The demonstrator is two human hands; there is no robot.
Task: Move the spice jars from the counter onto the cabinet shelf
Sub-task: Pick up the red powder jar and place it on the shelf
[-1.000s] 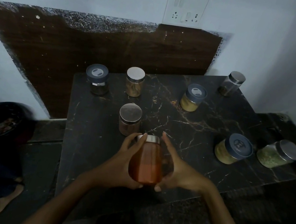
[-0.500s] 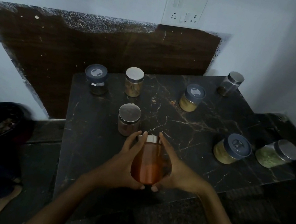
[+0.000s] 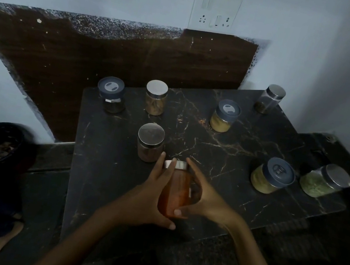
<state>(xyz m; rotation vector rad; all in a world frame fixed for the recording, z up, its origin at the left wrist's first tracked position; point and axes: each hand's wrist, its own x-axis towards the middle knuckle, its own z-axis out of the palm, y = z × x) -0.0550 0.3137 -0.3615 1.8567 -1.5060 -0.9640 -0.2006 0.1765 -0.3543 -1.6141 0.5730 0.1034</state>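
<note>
Head view: the orange jar (image 3: 175, 192) is held between both hands over the near edge of the dark marble surface (image 3: 213, 143), at about 6 o'clock on the slab. The left grip (image 3: 147, 196) wraps its 9 o'clock side, fingers reaching up across the steel lid (image 3: 175, 165). The right grip (image 3: 203, 196) cups the 3 o'clock side, thumb at the base. Both are grasping the jar. Whether its base touches the slab cannot be told.

Against the pictures from a second and half a second ago, very little has moved. The jar hangs in the same spot, lid tipped toward 12 o'clock, and only the fingers have shifted slightly on the glass. That reads as a hold being settled before the carry, with travel not yet begun.

Seven others stand on the slab, unmoved:
- The red-brown jar (image 3: 150, 142) is just beside the held one, at its 11 o'clock
- The dark blue-lidded jar (image 3: 110, 94) and the tan jar (image 3: 155, 97) are at the far edge, near 11 o'clock
- The yellow jar (image 3: 224, 116) is at 1 o'clock
- The tall clear jar (image 3: 269, 99) is in the 2 o'clock corner
- The second yellow jar (image 3: 271, 176) and the green jar (image 3: 324, 181) are out at 3 o'clock

The cabinet shelf is out of view, so most of the job seems to lie ahead, and the close red-brown jar could be knocked on the lift
</note>
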